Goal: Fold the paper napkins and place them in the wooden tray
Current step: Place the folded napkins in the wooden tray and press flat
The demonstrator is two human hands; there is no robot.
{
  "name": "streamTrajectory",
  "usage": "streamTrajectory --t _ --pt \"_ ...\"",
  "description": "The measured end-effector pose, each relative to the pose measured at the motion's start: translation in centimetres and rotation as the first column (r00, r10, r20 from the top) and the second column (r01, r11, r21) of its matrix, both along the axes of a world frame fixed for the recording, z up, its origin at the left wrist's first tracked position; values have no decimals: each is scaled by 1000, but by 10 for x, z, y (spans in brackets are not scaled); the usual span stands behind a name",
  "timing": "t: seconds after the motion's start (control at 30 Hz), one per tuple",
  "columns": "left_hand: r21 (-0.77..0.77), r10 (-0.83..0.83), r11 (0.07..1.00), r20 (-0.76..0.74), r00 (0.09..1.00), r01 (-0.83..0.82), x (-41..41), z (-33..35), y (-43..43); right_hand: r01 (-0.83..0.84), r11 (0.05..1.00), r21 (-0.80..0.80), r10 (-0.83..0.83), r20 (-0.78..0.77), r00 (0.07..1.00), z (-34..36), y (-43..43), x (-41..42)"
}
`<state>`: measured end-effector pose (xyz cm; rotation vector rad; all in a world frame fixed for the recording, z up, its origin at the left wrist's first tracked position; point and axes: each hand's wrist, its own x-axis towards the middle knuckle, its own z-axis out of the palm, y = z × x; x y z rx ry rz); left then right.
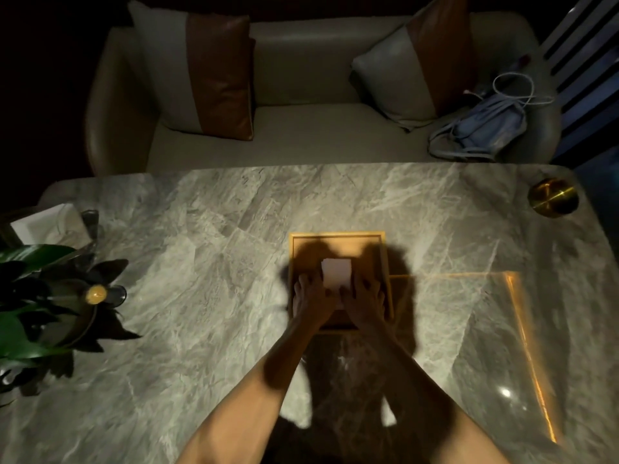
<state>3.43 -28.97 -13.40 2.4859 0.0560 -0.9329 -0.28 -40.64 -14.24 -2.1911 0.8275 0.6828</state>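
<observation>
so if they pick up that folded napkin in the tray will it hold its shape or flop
The folded napkin looks compact with straight edges, so it probably holds its shape briefly when lifted. It is likely very light and could slide easily on the wooden tray. Being paper, its layers may spring open once the left hand and right hand let go.

Grey marble table (pixel 207 262) is filling most of the view, veined, with rounded far corners, and strong light is hitting its middle. Wooden tray (pixel 335 236) is sitting directly on it near the centre, square, low rim. Just right of the tray a clear flat sheet (pixel 485 329) is lying on the marble, its edges glowing orange. Gold round object (pixel 553 196) is sitting at the far right corner. Along the left edge a plant (pixel 30 296) is standing, leaves casting dark shadows on the marble, and a white tissue box (pixel 50 226) is sitting behind it. Whether the box is touching the plant is unclear.
</observation>
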Motion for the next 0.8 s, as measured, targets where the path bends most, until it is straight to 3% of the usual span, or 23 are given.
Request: streamTrajectory --t 0.1,0.27,0.37,0.47,0.67,0.8 --pt "-19 13 1000 -16 1000 -13 -3 -2 5 35 998 54 -36 14 999 4 -7 -4" --pt "3 -62 998 -4 998 62 -9 -7 12 -66 996 54 66 0 998 12 -10 -9" --pt "43 -90 995 115 989 86 -15 -3 13 -128 988 -91 129 6 992 17 -4 -13" --pt "97 -150 987 266 952 128 -22 -5 14 -161 954 -254 193 109 975 15 -3 -26" --pt "175 -264 960 300 917 219 -31 -16 21 -225 926 -303 270 118 955 4 -5 -37" --pt "153 -211 973 294 932 172 -32 -15 22 -202 936 -289 241 107 964 2 -3 -33"
